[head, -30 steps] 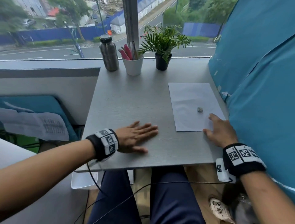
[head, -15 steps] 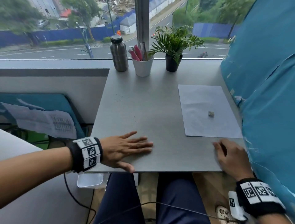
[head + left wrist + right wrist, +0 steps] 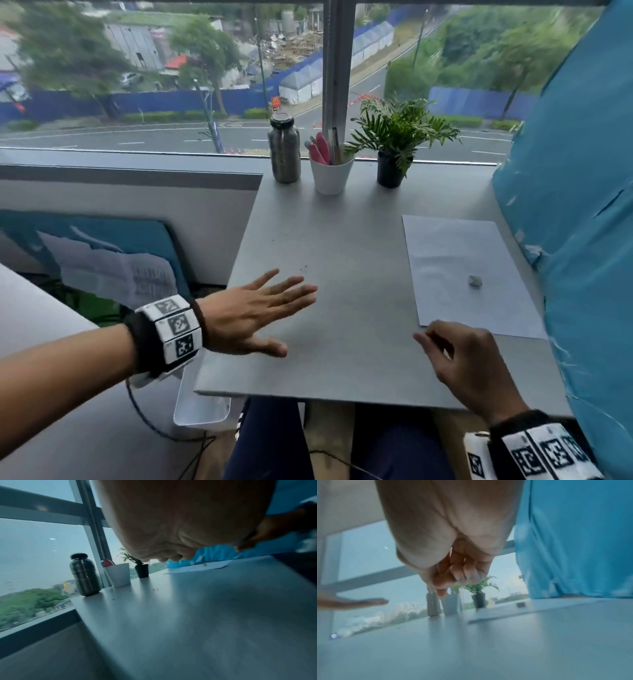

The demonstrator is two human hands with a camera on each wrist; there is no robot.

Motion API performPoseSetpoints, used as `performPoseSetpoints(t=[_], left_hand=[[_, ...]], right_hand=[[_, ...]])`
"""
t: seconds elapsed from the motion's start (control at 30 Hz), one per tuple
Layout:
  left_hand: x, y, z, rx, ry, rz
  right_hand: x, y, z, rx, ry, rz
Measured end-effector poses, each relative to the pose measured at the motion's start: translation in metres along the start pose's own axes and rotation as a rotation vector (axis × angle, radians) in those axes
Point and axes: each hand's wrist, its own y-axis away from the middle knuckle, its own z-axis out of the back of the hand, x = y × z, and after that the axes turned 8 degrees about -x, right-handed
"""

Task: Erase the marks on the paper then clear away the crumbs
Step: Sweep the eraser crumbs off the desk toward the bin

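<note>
A white sheet of paper [image 3: 469,274] lies on the right side of the grey table [image 3: 342,325], with a small grey eraser [image 3: 475,281] resting on it. A few dark crumbs [image 3: 303,267] dot the table left of the sheet. My left hand [image 3: 274,308] hovers flat over the table's left part, fingers straight and spread, holding nothing. My right hand [image 3: 459,356] hangs just in front of the paper's near left corner, fingers loosely curled and empty. The right wrist view shows those curled fingers [image 3: 453,577] above the table, with the paper [image 3: 513,612] and eraser [image 3: 520,604] beyond.
A steel bottle [image 3: 284,150], a white cup of pens [image 3: 330,174] and a potted plant [image 3: 394,150] stand along the window at the back. Blue cloth [image 3: 582,205] hangs over the table's right edge. A white bin [image 3: 202,404] sits under the near left corner.
My right hand has come off the paper's near edge and back and left toward me. My left hand has lifted off the table and spread its fingers.
</note>
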Motion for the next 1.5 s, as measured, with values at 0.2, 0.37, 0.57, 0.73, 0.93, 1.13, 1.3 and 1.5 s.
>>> performPoseSetpoints(t=[0.2,0.37,0.57,0.73,0.93,1.13,1.3,1.5], left_hand=[[-0.026,0.061,-0.040,0.127,0.093,-0.165],[-0.003,0.043,-0.047,0.108,0.069,-0.127],[0.039,-0.009,-0.043,0.095,-0.049,0.070],[0.036,-0.032,-0.028,-0.021,-0.057,0.182],[-0.016,-0.008,-0.050,0.012,0.116,-0.184],[0.036,-0.035,-0.043,0.029,0.125,0.134],[0.061,-0.064,-0.029,0.042,0.098,0.404],[-0.018,-0.094,-0.038,-0.023,0.018,0.076]], right_hand=[[0.027,-0.028,-0.014,0.298,-0.104,0.112],[-0.013,-0.002,-0.002,0.105,-0.031,-0.040],[-0.068,0.035,0.018,-0.185,0.090,-0.291],[-0.084,0.039,0.007,-0.248,0.176,-0.396],[-0.082,0.038,-0.003,-0.298,0.232,-0.431],[-0.082,0.035,-0.004,-0.254,0.271,-0.442],[-0.084,0.036,-0.005,-0.241,0.279,-0.438],[-0.081,0.036,-0.006,-0.258,0.292,-0.426]])
